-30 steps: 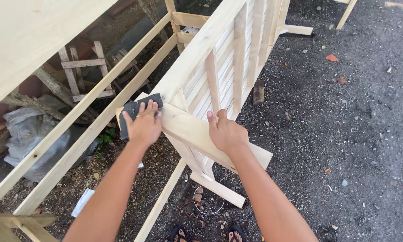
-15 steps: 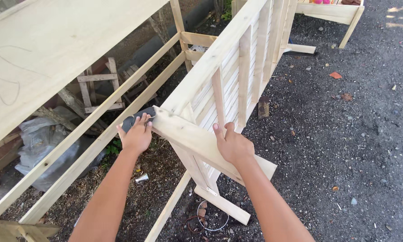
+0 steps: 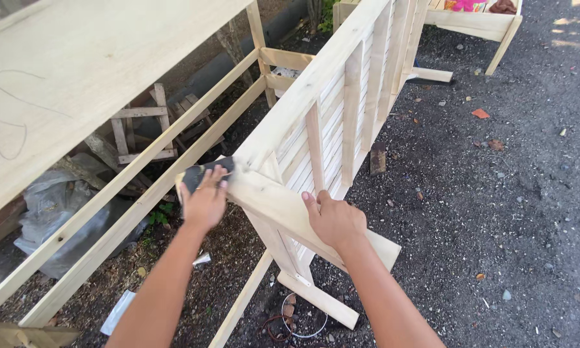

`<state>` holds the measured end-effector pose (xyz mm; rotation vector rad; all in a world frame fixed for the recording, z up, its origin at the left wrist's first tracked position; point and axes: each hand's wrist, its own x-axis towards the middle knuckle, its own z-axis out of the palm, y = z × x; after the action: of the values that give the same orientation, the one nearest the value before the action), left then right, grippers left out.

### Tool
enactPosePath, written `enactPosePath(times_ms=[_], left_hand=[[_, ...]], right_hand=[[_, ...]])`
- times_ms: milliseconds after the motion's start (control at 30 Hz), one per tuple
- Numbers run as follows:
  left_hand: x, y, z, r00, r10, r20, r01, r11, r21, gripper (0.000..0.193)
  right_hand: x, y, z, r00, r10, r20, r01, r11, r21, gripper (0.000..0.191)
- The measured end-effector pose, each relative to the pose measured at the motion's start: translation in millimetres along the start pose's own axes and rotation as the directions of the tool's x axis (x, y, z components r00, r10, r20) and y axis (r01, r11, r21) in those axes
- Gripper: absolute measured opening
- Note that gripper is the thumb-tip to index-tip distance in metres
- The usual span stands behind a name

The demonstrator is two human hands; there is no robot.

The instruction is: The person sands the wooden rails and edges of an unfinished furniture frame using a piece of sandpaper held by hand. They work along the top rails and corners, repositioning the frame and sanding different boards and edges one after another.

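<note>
The left hand (image 3: 204, 201) is pressing a dark sanding pad (image 3: 203, 173) against the near end of a pale slatted wooden frame (image 3: 341, 122), just left of centre in the picture, its grip clenched over the pad with the fingers spread flat on top; the right hand (image 3: 334, 221) is steadying the angled end board (image 3: 290, 209) at centre, thumb hooked over the upper edge and palm resting on the face, grasping the board rather than any tool. To sand this end well, in my judgement, the pad should be staying flat to the wood and travelling along the grain, with even pressure, while the right hand is keeping the frame from rocking on the gravel ground (image 3: 509, 212); rounding the sharp corner lightly would likely spare splinters. The surface under the pad is hidden by the hand, so how smooth it is cannot be told; the far end of the frame is running out of the top of the picture; the large pale board (image 3: 77, 84) at upper left is cut off by the edge; the clutter of scrap wood (image 3: 142, 125) and grey plastic sheeting (image 3: 51, 206) beneath it is hard to make out.
</note>
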<state>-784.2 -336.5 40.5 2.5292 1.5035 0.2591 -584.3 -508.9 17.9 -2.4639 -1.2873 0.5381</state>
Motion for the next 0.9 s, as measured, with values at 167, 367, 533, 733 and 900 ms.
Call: enactPosePath(times_ms=[167, 367, 533, 733, 900], left_hand=[[44.2, -13.5, -3.7, 0.996, -0.074, -0.059, 0.074, 0.997, 0.003, 0.056], [-15.3, 27.4, 19.3, 0.991, 0.131, 0.017, -0.132, 0.989, 0.062, 0.052], [-31.3, 25.7, 20.3, 0.976, 0.207, 0.063, -0.204, 0.977, -0.058, 0.05], [41.9, -2.5, 38.3, 0.994, 0.086, 0.06, -0.085, 0.996, -0.022, 0.05], [2.4, -6.5, 61.0, 0.967, 0.234, -0.097, -0.232, 0.972, 0.024, 0.05]], right_hand=[[-3.3, -4.6, -1.0, 1.0, 0.014, 0.013, -0.013, 0.999, -0.045, 0.055], [37.9, -58.8, 19.5, 0.999, -0.032, 0.011, 0.033, 0.993, -0.117, 0.046], [70.9, -72.7, 42.5, 0.999, -0.047, -0.019, 0.048, 0.998, 0.036, 0.049], [65.7, -59.8, 47.1, 0.998, -0.053, -0.022, 0.053, 0.998, 0.012, 0.051], [62.6, -67.8, 40.0, 0.997, -0.06, -0.04, 0.061, 0.998, 0.027, 0.05]])
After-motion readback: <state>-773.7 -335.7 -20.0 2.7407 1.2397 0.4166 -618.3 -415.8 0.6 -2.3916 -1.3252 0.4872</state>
